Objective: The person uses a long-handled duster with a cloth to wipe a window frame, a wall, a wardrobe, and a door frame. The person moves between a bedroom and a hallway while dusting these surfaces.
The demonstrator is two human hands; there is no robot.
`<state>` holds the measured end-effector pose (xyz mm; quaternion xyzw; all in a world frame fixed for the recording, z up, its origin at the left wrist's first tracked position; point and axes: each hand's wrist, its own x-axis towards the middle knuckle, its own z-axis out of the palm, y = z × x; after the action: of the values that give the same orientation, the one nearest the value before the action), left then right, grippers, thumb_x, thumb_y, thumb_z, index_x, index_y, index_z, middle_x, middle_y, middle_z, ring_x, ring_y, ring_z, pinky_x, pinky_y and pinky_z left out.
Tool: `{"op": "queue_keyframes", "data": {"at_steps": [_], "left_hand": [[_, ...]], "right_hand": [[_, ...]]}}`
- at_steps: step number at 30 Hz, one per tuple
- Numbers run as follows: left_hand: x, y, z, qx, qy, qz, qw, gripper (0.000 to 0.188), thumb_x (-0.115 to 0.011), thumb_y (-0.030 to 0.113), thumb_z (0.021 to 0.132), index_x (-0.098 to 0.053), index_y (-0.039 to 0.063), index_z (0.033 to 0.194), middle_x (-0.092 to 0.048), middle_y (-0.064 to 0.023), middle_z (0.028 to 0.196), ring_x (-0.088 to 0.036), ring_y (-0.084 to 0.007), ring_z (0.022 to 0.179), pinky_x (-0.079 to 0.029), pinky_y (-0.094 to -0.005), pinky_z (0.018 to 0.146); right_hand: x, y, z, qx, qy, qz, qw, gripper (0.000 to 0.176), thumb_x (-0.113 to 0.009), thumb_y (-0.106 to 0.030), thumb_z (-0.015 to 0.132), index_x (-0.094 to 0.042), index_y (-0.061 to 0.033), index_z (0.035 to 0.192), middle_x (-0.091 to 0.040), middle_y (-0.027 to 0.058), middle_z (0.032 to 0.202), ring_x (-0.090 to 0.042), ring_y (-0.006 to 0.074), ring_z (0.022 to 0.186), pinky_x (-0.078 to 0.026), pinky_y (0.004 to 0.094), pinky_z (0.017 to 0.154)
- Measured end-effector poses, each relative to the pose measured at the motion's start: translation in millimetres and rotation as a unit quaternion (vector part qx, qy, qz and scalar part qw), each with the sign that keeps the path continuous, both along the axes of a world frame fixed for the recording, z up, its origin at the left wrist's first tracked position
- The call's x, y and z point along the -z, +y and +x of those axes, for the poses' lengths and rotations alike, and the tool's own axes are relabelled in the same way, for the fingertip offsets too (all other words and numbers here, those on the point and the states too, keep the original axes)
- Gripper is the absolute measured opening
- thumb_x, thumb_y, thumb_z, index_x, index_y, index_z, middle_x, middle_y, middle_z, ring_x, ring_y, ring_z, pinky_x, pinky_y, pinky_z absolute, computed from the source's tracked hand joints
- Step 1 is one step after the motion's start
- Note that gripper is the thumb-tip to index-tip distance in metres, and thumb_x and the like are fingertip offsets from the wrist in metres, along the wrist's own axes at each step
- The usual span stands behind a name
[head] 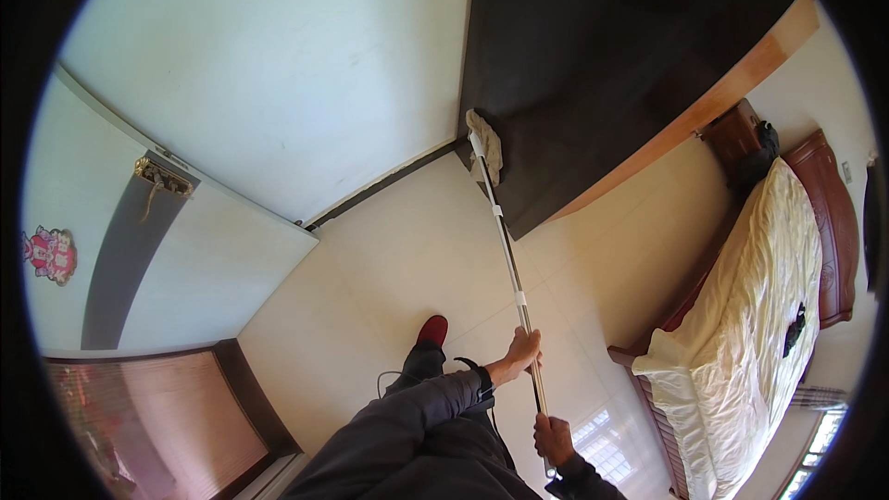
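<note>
Both my hands hold the long metal pole (pixel 507 250) of a mop with white plastic joints. My left hand (pixel 517 357) wraps around the pole at about its lower third in the picture. Closer to the pole's near end, my right hand (pixel 554 439) grips it. At the far end, a beige cloth mop head (pixel 492 149) rests against the dark panel (pixel 555 118) of a tall piece of furniture, close to the corner with a pale wall (pixel 312 69). Part of the cloth is hidden behind the pole's white end piece.
A white door (pixel 187 243) with a brass-coloured lock plate stands at the left. A wooden bed (pixel 750 333) with a cream cover is on the right, beside a brown nightstand (pixel 729 139). My red shoe (pixel 433 329) is on the tiled floor (pixel 375 271).
</note>
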<state>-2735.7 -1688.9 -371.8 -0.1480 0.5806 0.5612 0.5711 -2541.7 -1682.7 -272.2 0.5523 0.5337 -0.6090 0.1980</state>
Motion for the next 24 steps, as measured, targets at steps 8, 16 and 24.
{"op": "queue_keyframes", "data": {"at_steps": [8,16,24], "left_hand": [[28,-13,-12,0.071,0.055,0.010,0.996,0.025,-0.053,0.021,0.089,-0.044,0.004,0.104,-0.061,-0.0135,0.080,-0.062,-0.0236,0.060,-0.053,-0.0378,0.045],[-31,-10,-31,0.006,-0.036,0.156,0.987,0.032,-0.043,0.032,0.097,-0.049,0.001,0.093,-0.063,-0.0160,0.076,-0.066,-0.0288,0.062,-0.057,-0.0390,0.054],[-146,-2,-11,-0.016,0.022,0.292,0.956,0.039,-0.040,0.039,0.098,-0.042,0.001,0.104,-0.062,-0.0171,0.074,-0.067,-0.0308,0.063,-0.057,-0.0398,0.055]], "right_hand": [[50,36,-86,-0.007,0.020,-0.023,1.000,0.039,-0.053,-0.040,0.092,-0.051,-0.0036,0.078,-0.046,0.0008,0.055,-0.043,0.0118,0.039,-0.037,0.0273,0.034],[-35,47,-78,-0.053,0.032,0.021,0.998,0.034,-0.053,-0.034,0.092,-0.051,-0.0027,0.080,-0.045,0.0005,0.057,-0.042,0.0104,0.041,-0.036,0.0264,0.036],[-146,37,-20,-0.010,0.066,0.072,0.995,0.026,-0.053,-0.026,0.089,-0.052,-0.0030,0.076,-0.044,0.0000,0.054,-0.042,0.0093,0.039,-0.032,0.0251,0.034]]}}
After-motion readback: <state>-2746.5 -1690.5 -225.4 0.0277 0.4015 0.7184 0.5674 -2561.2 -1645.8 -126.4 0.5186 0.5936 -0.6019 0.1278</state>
